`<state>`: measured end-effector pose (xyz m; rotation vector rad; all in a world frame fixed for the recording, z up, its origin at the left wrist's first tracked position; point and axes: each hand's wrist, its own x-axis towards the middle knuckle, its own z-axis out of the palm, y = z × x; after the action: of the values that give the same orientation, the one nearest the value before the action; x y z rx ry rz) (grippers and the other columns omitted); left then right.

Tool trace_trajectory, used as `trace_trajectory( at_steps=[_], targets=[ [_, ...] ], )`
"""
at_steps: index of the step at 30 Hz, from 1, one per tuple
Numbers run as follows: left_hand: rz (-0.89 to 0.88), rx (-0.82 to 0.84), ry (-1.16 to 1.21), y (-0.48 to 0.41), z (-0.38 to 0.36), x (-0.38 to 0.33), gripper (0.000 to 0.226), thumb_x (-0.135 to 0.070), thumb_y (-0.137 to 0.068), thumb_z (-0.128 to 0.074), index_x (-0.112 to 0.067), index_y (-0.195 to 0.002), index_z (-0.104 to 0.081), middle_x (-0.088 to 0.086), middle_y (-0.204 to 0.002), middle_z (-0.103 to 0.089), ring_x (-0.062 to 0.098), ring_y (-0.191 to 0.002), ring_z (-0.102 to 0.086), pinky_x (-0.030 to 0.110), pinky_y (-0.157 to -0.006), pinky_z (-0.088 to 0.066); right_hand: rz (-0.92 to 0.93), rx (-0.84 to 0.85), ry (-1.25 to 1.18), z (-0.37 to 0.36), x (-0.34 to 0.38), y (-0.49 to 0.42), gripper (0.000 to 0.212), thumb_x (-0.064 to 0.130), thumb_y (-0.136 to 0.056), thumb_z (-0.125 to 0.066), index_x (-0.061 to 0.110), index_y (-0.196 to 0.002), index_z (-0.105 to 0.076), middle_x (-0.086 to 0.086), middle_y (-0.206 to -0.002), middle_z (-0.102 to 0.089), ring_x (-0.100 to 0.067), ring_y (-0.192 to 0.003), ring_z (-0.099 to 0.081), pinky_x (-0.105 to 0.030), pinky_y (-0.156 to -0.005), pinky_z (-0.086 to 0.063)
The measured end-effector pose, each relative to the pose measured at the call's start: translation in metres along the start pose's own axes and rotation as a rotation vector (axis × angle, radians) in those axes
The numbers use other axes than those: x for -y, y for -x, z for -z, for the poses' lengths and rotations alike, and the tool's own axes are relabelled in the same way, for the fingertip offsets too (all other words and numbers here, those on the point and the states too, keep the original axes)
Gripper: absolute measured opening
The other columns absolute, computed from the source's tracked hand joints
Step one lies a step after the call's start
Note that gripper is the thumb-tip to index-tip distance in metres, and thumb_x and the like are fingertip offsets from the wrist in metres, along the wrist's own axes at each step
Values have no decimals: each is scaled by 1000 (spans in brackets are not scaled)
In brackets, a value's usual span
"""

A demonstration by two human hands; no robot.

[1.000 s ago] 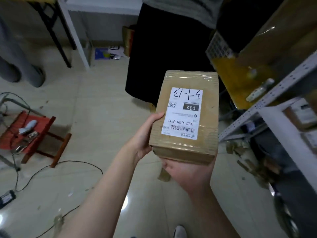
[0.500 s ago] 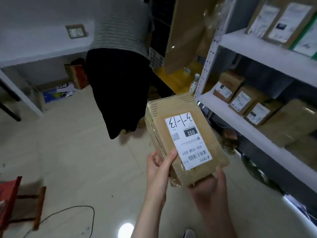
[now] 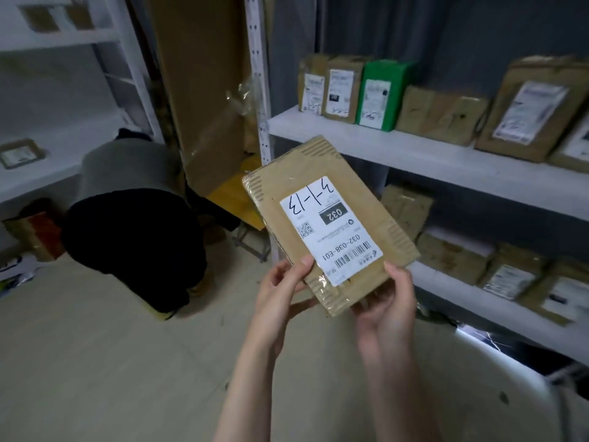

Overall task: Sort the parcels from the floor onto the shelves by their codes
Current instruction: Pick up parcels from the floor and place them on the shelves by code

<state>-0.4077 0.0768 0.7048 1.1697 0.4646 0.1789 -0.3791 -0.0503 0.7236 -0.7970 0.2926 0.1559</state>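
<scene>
Both left hand point(image 3: 280, 293) and right hand point(image 3: 387, 303) are gripping the 3-1-13 cardboard parcel point(image 3: 328, 199), checking its code; finding the matching shelf point(image 3: 420, 162) is probably coming next.

view=head, wide-angle | from=wearer's head | facing=forward-down, toward shelves point(image 3: 446, 161) | range=close on held parcel point(image 3: 330, 224) | views=one
</scene>
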Motion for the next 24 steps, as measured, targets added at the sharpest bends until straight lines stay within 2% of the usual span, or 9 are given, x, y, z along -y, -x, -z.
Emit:
trace_trajectory(
  at_steps=[3, 5, 8, 11, 14, 17, 20, 22, 24],
  targets=[
    [-65, 165, 25, -9, -48, -23, 60, -41, -68, -81, -4, -109, -60, 2, -82, -68, 15, -70, -64, 24, -56, -53, 119, -14, 10, -5, 59, -13, 19, 20, -84, -65, 20, -102, -71, 1, -93, -76, -19, -89, -69, -30, -69, -52],
    [-130, 267, 49, -14, -81, -39, 68, -46, -66, -77, -2, -113, -57, -4, -75, -68, 9, -60, -62, 20, -53, -49, 206, -9, 13, -9, 96, -18, 31, 21, -74, -72, 18, -105, -72, -1, -100, -76, -22, -94, -70, -33, -74, -54],
    [-213, 347, 33, -18, -131, -66, 76, -50, -64, -75, -7, -126, -60, 6, -108, -73, 25, -99, -70, 36, -74, -56, 328, 13, -3, -13, 147, -22, 50, 29, -60, -77, 18, -109, -72, -2, -108, -75, -22, -101, -68, -36, -87, -52],
    [-281, 409, 0, -15, -177, -90, 76, -52, -64, -74, -8, -125, -62, 6, -107, -74, 24, -96, -70, 34, -73, -57, 418, 22, -13, -13, 195, -22, 39, 32, -65, -75, 19, -102, -73, -2, -100, -76, -21, -98, -69, -36, -84, -52],
    [-295, 511, -31, -15, -219, -107, 76, -49, -68, -76, -9, -130, -57, 8, -114, -72, 29, -104, -69, 42, -82, -58, 522, 15, -12, -9, 242, -20, 20, 23, -82, -71, 17, -100, -71, -1, -95, -76, -21, -94, -70, -34, -79, -54],
    [-307, 526, -92, -19, -258, -125, 115, -60, -49, -87, -13, -143, -40, 4, -125, -67, 24, -110, -67, 48, -93, -55, 659, 7, 44, -3, 290, -20, 33, 25, -78, -74, 14, -109, -70, -4, -106, -75, -25, -106, -68, -38, -88, -54],
    [-498, 380, -338, -12, -299, -153, 151, -75, -32, -84, -21, -154, -14, 5, -154, -38, 21, -137, -43, 49, -112, -37, 812, -31, 106, 1, 339, -14, 42, 22, -78, -74, 5, -116, -68, -4, -100, -75, -16, -88, -72, -25, -66, -56],
    [-665, 314, -494, -5, -322, -171, 158, -69, -40, -85, -19, -156, 10, 4, -164, -4, 23, -150, -12, 46, -121, -15, 898, -51, 148, 1, 370, -7, 28, 14, -85, -69, 5, -111, -65, -2, -87, -71, -6, -67, -68, -18, -54, -50],
    [-903, 275, -637, -2, -341, -189, 158, -66, -46, -84, -16, -153, 21, 0, -163, 12, 21, -151, 4, 45, -121, -6, 996, -76, 211, -2, 401, 2, 30, 11, -82, -71, 8, -109, -59, 0, -82, -67, -1, -56, -62, -17, -50, -47]
  ],
)
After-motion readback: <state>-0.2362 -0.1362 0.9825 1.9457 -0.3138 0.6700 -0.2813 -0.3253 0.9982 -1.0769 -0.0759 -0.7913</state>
